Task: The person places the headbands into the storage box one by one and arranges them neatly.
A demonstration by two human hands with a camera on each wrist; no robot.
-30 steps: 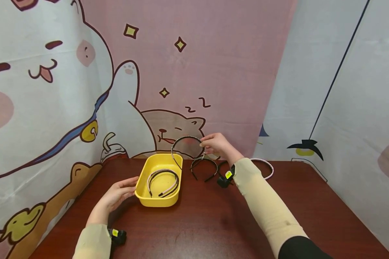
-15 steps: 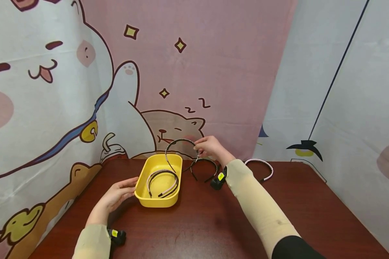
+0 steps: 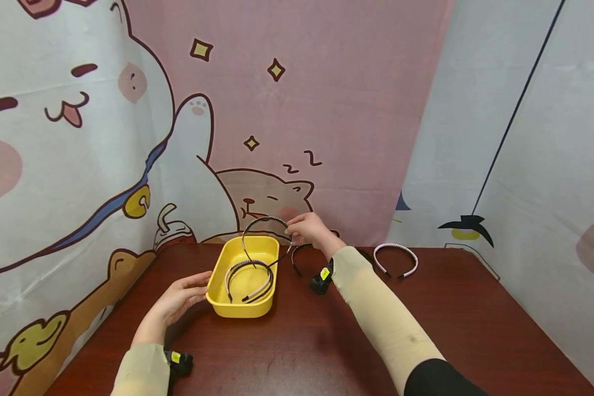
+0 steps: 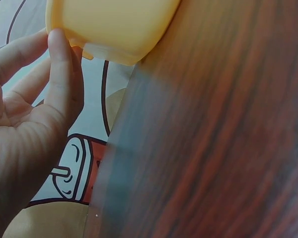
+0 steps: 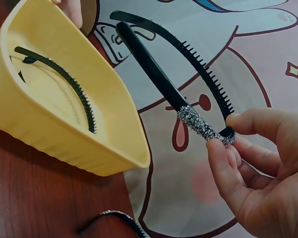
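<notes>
In the head view, my right hand (image 3: 309,228) holds a headband over the back of the yellow bin (image 3: 240,311). The right wrist view shows thumb and fingers pinching this black toothed headband (image 5: 194,123) at its silver glittery part, with its ends pointing away from the hand. Inside the bin lie a black headband (image 3: 271,276) and a pale pink one, overlapping. My left hand (image 3: 180,297) rests its extended fingers against the bin's left wall, near the front corner. In the left wrist view, the fingertips touch the yellow wall (image 4: 114,25).
Behind the right hand a dark headband (image 3: 293,258) lies on the brown table (image 3: 287,352), partly hidden. Farther right is a pale pink headband (image 3: 396,245), with a bit of another dark one beside the right sleeve. A printed cloth (image 3: 351,110) stands behind the table.
My right hand has moved left and slightly down, carrying the headband from the bin's right side to above its back part. The left hand and bin have stayed in place.
</notes>
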